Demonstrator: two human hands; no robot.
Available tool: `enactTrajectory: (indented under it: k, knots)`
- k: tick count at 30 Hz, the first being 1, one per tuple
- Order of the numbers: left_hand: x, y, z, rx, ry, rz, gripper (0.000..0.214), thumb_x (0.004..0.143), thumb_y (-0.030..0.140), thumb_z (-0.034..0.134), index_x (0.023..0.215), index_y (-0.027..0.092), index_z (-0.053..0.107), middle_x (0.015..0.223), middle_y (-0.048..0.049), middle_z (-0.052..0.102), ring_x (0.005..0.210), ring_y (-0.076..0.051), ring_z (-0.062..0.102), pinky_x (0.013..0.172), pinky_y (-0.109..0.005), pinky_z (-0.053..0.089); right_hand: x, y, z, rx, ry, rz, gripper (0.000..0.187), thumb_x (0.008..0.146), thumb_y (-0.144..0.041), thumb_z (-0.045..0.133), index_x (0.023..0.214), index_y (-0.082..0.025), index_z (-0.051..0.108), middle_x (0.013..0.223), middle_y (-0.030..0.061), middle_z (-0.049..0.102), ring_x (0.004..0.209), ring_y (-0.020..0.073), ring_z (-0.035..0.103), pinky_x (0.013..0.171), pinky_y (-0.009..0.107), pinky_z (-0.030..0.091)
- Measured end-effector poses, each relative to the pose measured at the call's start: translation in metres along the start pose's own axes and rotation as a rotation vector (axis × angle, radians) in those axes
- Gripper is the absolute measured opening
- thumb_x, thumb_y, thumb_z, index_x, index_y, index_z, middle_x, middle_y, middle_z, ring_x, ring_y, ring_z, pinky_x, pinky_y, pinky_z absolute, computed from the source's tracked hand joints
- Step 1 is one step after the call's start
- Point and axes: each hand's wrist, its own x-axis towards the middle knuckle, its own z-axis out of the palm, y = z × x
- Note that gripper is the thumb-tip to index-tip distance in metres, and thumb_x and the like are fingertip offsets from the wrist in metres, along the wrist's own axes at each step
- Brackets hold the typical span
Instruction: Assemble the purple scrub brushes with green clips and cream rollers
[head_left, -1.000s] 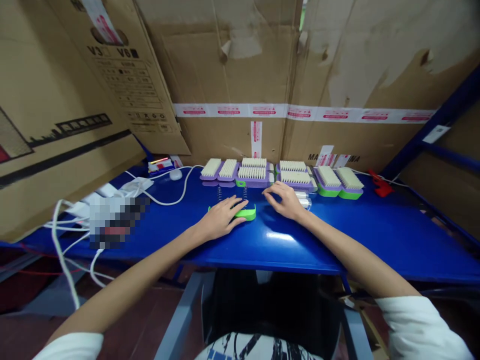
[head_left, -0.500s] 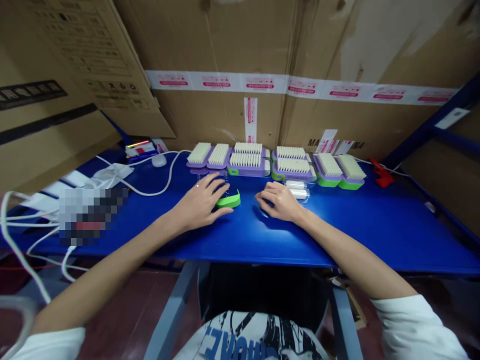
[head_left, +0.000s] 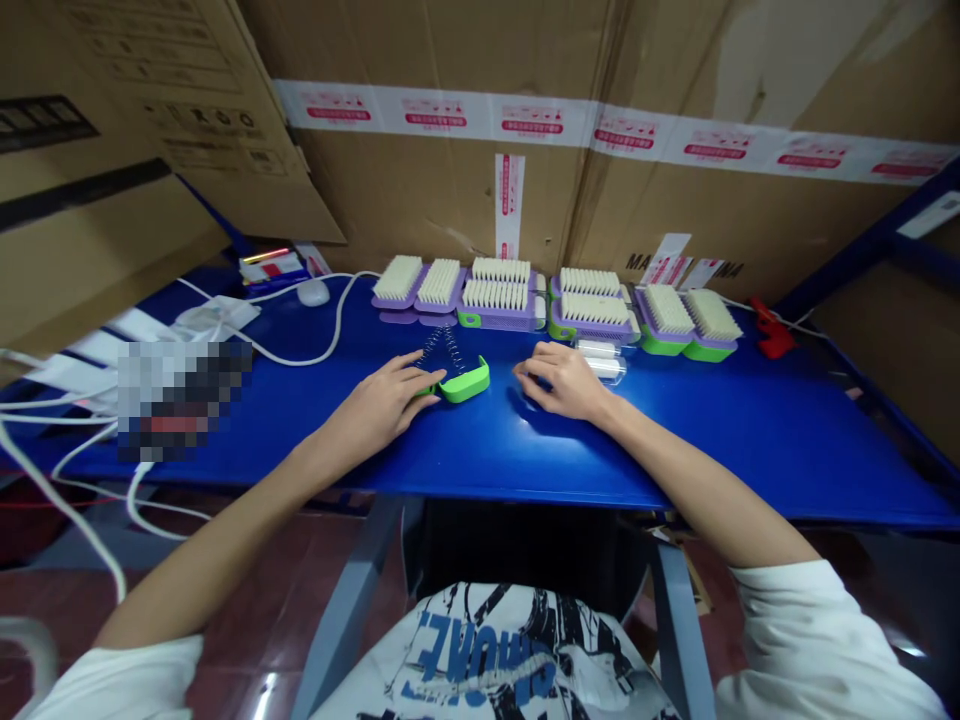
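My left hand (head_left: 379,400) rests on the blue table (head_left: 750,440), its fingers curled onto the left end of a green plastic base (head_left: 465,384). Two small metal springs (head_left: 442,348) stand up from that base. My right hand (head_left: 561,380) lies just to the right of it, fingers bent together and pressed on the tabletop; what is under them is hidden. Just beyond this hand lie clear plastic pieces (head_left: 604,358).
A row of purple and green brushes (head_left: 555,305) with white bristles lines the back of the table before cardboard walls (head_left: 450,190). White cables (head_left: 315,350), a mouse (head_left: 313,292) and papers lie at the left. A red tool (head_left: 772,335) sits at the right.
My left hand has slid back off the green base, uncovering the two springs. The right hand has hardly moved. The view tilted down a little.
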Motion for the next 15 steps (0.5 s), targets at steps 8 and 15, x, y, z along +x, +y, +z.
enactTrajectory:
  k: [8,15]
  knots:
    - [-0.006,-0.001,-0.002,0.036,0.205,-0.093,0.069,0.116,0.070,0.049,0.149,0.016,0.077,0.148,-0.0175,0.079,0.161,-0.043,0.056,0.133,-0.066,0.052,0.007,-0.025,-0.003,-0.002,-0.003,-0.052,0.047,0.115,-0.026,0.050,0.157,-0.020,0.070,0.143,0.0168,0.077,0.127,0.0323,0.068,0.113,0.054,0.061]
    - [-0.014,-0.003,-0.003,0.095,0.226,-0.171,0.050,0.115,0.059,0.053,0.111,0.023,0.088,0.139,-0.0127,0.083,0.134,-0.038,0.074,0.114,-0.059,0.065,0.008,-0.036,0.007,-0.091,-0.144,-0.155,0.051,0.114,-0.024,0.056,0.164,-0.016,0.066,0.164,0.0220,0.066,0.141,0.0388,0.062,0.118,0.063,0.061]
